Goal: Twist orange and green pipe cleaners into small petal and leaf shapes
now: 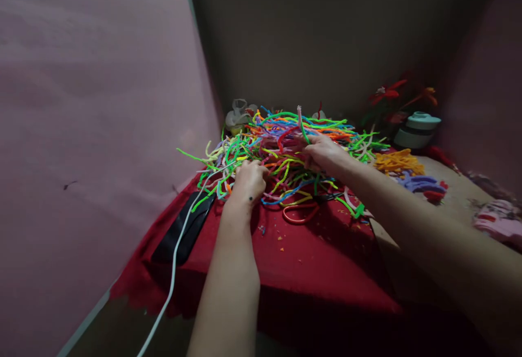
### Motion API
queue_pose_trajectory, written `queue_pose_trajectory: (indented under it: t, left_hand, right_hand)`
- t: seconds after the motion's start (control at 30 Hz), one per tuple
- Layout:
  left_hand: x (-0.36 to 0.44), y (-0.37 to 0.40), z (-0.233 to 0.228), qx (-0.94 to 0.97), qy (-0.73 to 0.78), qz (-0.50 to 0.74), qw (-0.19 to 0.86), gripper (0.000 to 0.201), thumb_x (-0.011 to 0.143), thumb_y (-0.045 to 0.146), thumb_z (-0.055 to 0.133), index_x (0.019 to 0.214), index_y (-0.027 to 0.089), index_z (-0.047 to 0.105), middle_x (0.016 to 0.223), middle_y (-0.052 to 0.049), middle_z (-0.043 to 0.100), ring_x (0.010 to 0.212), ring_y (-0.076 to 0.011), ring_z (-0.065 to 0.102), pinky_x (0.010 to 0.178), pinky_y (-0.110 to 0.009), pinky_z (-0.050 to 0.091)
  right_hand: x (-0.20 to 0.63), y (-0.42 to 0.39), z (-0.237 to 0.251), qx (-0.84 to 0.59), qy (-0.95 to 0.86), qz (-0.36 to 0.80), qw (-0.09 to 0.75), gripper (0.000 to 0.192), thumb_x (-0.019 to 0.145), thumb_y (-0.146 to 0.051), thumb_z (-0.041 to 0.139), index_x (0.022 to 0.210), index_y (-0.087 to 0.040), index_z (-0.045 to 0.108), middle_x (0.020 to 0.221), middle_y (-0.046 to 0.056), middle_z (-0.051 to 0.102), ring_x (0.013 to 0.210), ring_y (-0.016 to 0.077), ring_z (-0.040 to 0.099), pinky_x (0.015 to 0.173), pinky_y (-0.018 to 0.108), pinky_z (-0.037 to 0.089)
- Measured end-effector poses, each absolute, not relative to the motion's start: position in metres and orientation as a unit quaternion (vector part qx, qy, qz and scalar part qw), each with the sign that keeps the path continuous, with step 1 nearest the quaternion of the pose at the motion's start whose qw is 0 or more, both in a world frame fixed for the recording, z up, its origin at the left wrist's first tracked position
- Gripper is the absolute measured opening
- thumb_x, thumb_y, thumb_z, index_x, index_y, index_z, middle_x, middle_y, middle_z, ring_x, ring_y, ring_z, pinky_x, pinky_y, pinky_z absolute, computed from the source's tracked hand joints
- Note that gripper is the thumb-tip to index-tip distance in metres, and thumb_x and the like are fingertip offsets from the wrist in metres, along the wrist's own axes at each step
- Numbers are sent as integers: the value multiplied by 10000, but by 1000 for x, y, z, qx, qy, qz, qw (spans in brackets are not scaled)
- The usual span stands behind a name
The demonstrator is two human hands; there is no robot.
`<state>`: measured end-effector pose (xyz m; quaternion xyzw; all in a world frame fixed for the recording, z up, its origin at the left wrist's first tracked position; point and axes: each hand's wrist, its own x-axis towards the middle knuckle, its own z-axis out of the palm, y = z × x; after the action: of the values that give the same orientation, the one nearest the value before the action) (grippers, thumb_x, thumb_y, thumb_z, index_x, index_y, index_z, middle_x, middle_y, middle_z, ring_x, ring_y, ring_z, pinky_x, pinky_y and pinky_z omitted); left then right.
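A large tangled heap of many-coloured pipe cleaners (285, 169) covers the back of a table with a red cloth (326, 259). My right hand (325, 152) is closed at the right of the heap, with a green pipe cleaner (304, 131) standing up from its fingers beside a pale pink tip. At the heap's front left, my left hand (249, 180) is closed, fingers curled among the pipe cleaners. What it grips is hidden by the back of the hand. Between my forearms, red-handled scissors (300, 220) lie partly under the heap.
A black phone (183, 232) lies at the left edge beside a white cable (174, 270). Orange pipe cleaners (397, 162), purple ones (422, 182) and a lidded pale green container (418, 129) are at the right. Red flowers (385, 93) stand behind. A pink wall (101, 129) borders the left.
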<state>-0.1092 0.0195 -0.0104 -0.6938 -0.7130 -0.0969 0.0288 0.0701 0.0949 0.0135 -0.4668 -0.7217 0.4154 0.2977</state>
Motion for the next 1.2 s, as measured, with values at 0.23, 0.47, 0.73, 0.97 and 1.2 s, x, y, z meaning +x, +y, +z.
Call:
queue_pose_trajectory:
  t: [0.23, 0.47, 0.73, 0.97, 1.2]
  left_hand:
    - [-102, 13, -12, -723, -690, -17, -22, 185, 685, 131, 521, 684, 196, 694, 733, -101, 661, 821, -244, 587, 762, -347, 411]
    - [-94, 10, -11, -730, -682, -22, -43, 147, 698, 267, 589, 776, 210, 699, 925, -111, 667, 1003, -304, 536, 857, -418, 388]
    - [-108, 22, -11, -639, -727, -231, -98, 363, 839, 433, 426, 761, 172, 666, 755, -79, 675, 738, -191, 628, 676, -271, 445]
    - [-138, 45, -31, -496, -802, -329, -51, 322, 823, 213, 384, 1015, 125, 627, 758, -115, 694, 687, -192, 656, 632, -278, 456]
    - [-123, 49, -31, -484, -793, -371, 18, 200, 760, 280, 515, 789, 196, 694, 811, -110, 703, 858, -248, 632, 747, -326, 431]
  right_hand:
    - [66, 90, 20, -387, -663, 552, 326, 431, 723, -35, 481, 1123, -131, 610, 729, 70, 686, 435, 93, 524, 353, 184, 304]
    - [46, 94, 8, -395, -761, 465, 219, 392, 688, 0, 475, 939, -175, 719, 719, 19, 695, 531, 94, 546, 471, 177, 409]
    - [43, 114, 5, -406, -805, 370, 222, 382, 696, -39, 493, 985, -155, 714, 679, 19, 670, 517, 95, 498, 488, 179, 371]
    - [46, 111, -4, -407, -799, 387, 215, 386, 703, -91, 496, 1024, -159, 699, 611, 6, 627, 447, 77, 416, 426, 182, 303]
    - [47, 103, -4, -409, -791, 403, 211, 430, 676, -63, 469, 1029, -154, 696, 561, -5, 590, 412, 66, 380, 403, 173, 283]
